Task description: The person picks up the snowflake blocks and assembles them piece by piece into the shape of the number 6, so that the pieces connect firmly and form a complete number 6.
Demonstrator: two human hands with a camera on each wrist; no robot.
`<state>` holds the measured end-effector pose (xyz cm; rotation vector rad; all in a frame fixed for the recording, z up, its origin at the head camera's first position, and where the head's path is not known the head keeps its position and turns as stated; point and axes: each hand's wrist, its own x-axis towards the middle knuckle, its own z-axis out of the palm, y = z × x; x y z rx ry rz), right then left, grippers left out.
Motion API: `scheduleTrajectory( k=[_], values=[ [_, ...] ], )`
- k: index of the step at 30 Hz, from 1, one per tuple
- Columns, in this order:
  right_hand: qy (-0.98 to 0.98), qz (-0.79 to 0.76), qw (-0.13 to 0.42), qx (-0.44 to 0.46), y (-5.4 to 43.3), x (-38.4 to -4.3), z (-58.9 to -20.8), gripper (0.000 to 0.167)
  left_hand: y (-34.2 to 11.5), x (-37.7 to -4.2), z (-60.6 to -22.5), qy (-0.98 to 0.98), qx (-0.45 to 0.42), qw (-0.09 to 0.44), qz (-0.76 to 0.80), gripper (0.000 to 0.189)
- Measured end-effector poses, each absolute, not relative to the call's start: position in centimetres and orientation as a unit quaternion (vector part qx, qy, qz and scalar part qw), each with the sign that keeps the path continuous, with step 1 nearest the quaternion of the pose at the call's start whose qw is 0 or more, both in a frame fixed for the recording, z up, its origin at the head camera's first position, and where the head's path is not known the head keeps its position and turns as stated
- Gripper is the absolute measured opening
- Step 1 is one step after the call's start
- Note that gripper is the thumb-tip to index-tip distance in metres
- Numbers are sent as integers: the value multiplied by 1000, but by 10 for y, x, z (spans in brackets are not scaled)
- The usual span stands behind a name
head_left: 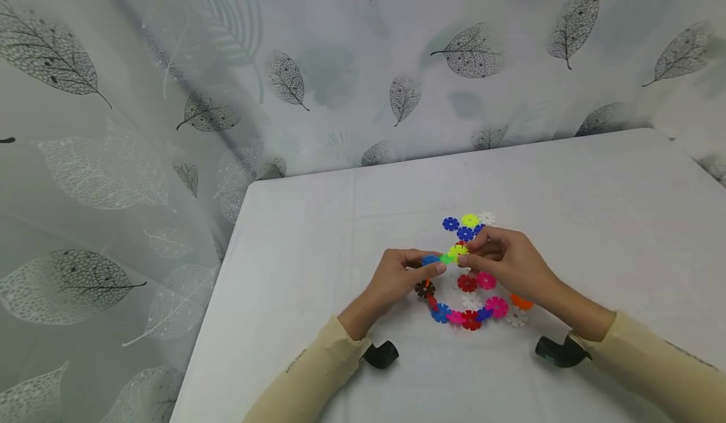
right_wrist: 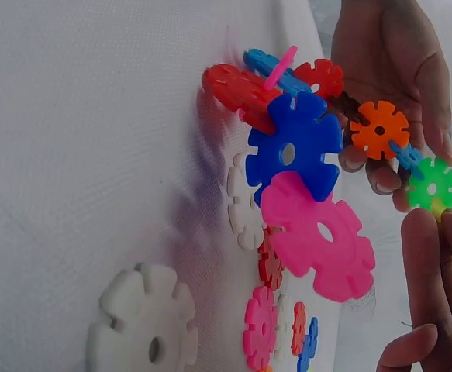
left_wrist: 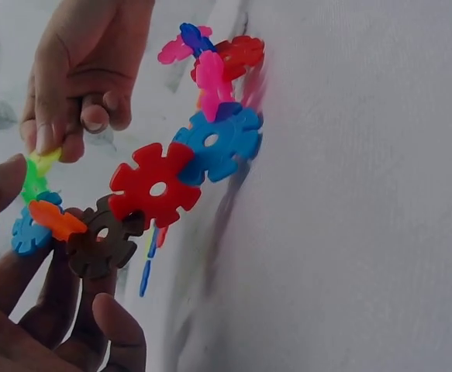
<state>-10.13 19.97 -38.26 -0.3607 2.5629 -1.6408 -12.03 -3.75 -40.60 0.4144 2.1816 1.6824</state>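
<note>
A curved chain of slotted plastic flower discs joins my two hands. My left hand [head_left: 399,276] pinches it near a light blue disc [left_wrist: 30,232] and the green disc [right_wrist: 432,188]. With thumb and fingertips, my right hand [head_left: 513,260] pinches a yellow disc [head_left: 458,251] at the green disc's edge. From the left fingers the chain runs through an orange disc [right_wrist: 379,130], a dark brown disc [left_wrist: 101,236] and a red disc [left_wrist: 156,187]. It curves low over the table to a dark blue disc [right_wrist: 295,147] and a pink disc [right_wrist: 319,236].
Loose discs lie on the white-covered table [head_left: 300,253]: a red one [head_left: 467,283], an orange one [head_left: 522,301] and a white one [head_left: 516,316] near the chain. Farther back are a blue disc [head_left: 450,224] and several others. A leaf-patterned curtain [head_left: 340,82] hangs behind.
</note>
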Motion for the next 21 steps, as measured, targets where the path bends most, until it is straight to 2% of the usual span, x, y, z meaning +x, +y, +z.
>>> scheduleTrajectory(
  k=[10,16,21],
  values=[
    [820,-553,62,-135,202,-99,-383,26,-41,-121,-400,794,181,167,555,34],
    [823,-543,50,-160,203,-100,-383,26,-42,-121,-401,808,215,141,529,36],
    [838,-521,40,-156,208,-102,-381,26,-45,-120,-400,812,208,130,530,37]
  ],
)
